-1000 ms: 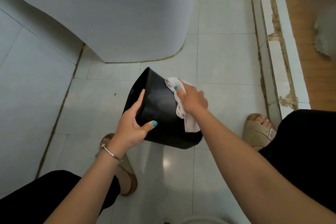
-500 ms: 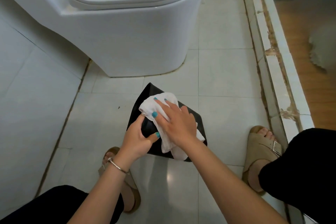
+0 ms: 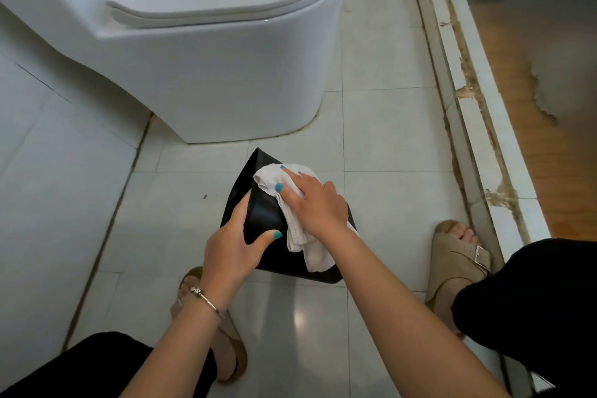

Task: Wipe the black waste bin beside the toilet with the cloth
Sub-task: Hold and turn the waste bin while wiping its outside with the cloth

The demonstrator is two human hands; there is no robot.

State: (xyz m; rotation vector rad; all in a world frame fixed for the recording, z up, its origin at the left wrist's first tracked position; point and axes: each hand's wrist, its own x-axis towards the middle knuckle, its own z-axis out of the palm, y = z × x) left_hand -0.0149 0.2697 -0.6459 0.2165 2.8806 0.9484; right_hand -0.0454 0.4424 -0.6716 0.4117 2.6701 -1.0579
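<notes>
Left wall: we see pale wall tiles [image 3: 48, 171] on the left, meeting the floor along a brown seam.
Toilet: the white toilet [image 3: 210, 74] stands far and left, lid down.
Left hand: our left hand [image 3: 232, 247] grasps the black bin [image 3: 265, 220] on its left side. The fingers curl round the far left edge and the thumb presses the near face.
Bracelet: a thin silver bracelet [image 3: 206, 299] sits on the left wrist.
Bin place: the bin is on the floor tiles [image 3: 387, 155], near the toilet's base but not touching it, between our two hands.
Bin direction: the bin is tipped over. Its long axis runs from far left to near right. One narrow end points far, toward the toilet, and the other end is near us. We cannot tell which end is the open one.
Cloth: the white cloth [image 3: 290, 203] lies on the bin's top right side, with one end hanging down near us.
Right hand: our right hand [image 3: 315, 203] presses the cloth flat on the bin, fingers straight and spread, not clenched.
Feet: tan sandals, one [image 3: 223, 333] near left and one [image 3: 458, 255] on the right.
Door sill: a chipped white sill [image 3: 478, 107] runs along the right.
</notes>
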